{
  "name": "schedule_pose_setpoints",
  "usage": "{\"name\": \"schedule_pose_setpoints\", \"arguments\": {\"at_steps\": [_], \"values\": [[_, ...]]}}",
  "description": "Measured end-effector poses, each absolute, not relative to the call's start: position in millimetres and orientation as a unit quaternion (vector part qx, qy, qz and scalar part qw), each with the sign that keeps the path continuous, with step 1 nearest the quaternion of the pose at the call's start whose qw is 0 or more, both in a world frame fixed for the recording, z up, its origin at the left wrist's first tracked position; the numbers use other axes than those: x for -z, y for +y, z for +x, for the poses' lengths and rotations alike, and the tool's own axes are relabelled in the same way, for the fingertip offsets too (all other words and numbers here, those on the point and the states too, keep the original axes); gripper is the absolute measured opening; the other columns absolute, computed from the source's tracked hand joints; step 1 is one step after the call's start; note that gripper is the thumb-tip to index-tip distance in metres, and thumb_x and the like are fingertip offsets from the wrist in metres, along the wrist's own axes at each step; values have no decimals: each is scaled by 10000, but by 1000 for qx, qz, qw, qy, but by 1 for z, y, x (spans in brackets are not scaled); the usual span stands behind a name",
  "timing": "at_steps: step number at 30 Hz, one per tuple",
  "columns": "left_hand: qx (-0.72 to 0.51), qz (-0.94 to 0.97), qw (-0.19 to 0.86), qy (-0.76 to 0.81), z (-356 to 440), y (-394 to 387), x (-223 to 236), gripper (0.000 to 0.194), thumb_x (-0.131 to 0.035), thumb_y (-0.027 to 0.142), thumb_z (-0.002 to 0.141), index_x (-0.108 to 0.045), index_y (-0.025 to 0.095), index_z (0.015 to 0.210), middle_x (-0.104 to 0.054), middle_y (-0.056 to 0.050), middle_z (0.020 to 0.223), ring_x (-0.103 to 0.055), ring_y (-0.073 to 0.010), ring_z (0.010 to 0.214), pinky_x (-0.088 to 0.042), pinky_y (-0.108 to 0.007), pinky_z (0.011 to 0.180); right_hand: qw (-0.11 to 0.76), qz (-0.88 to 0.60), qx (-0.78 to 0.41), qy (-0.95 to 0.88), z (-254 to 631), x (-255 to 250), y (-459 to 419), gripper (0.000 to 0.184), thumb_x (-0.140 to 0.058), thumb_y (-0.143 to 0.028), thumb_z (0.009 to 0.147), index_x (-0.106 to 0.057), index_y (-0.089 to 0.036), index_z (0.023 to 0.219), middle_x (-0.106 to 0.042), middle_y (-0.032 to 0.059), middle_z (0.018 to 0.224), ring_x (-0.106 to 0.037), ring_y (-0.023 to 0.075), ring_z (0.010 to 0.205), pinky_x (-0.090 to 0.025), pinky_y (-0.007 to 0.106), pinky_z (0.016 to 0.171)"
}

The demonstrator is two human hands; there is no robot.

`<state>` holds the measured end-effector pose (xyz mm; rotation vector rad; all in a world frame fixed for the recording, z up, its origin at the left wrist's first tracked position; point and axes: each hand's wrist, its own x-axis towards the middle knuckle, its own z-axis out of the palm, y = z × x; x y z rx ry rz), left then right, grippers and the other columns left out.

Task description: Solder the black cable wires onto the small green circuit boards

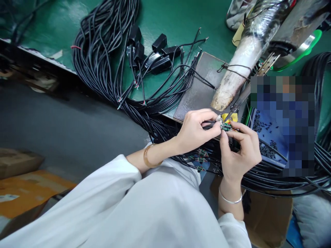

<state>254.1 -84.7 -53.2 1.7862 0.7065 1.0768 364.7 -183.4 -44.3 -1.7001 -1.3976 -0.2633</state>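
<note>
My left hand (198, 129) is closed, its thumb and fingers pinching the end of a black cable (209, 124). Opposite it, my right hand (240, 148) grips a small green circuit board (227, 127) between thumb and fingers. The cable end meets the board between my fingertips; whether the wires are joined to it is too small to tell. A soldering iron (241, 98) on a metal bracket points down, its tip right by the board. Just behind the fingertips lies a yellow piece (231, 118). Several boards with wires (201, 160) hang below my hands.
A plastic-wrapped pipe (239, 65) slants down close above my hands. Black cable bundles (103, 51) cover the green bench (64, 20), with black boxy parts (161, 63) among them. To the right, a blue tray (276, 134) holds small black pieces. A cardboard box (269, 217) stands below.
</note>
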Motion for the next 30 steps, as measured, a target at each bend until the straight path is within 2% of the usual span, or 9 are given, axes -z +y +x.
{"name": "schedule_pose_setpoints", "arguments": {"at_steps": [15,18,24,27,30], "values": [[-439,709,471,286,252,-84,51,147,-611,127,802,-588,137,658,-474,41,613,-388,-45,532,-310,-195,497,426,-682,81,-589,363,39,-188,101,-703,-154,852,-626,-211,887,-713,66,1117,-715,181,973,-620,351,869],[-432,714,467,292,251,-85,53,165,-611,130,803,-574,141,642,-444,45,600,-373,-48,536,-305,-204,507,426,-680,78,-591,363,39,-189,112,-706,-140,848,-625,-208,885,-716,66,1110,-719,176,972,-616,335,870],[-426,712,465,309,253,-88,53,146,-594,143,812,-592,143,666,-483,34,614,-389,-55,547,-325,-206,519,422,-679,93,-593,363,40,-185,115,-697,-129,851,-619,-207,885,-728,55,1028,-717,194,1007,-602,362,899],[-433,721,452,296,252,-90,51,141,-594,136,817,-597,144,676,-496,37,607,-399,-51,540,-336,-196,517,434,-688,93,-575,363,38,-188,114,-696,-134,854,-609,-196,894,-743,62,1035,-727,192,972,-605,307,790],[-452,755,404,251,248,-96,52,119,-597,138,833,-623,143,717,-519,37,601,-421,-52,534,-361,-190,523,432,-729,71,-526,365,27,-198,109,-663,-177,892,-572,-197,950,-741,78,1148,-719,123,714,-528,221,554]]}}
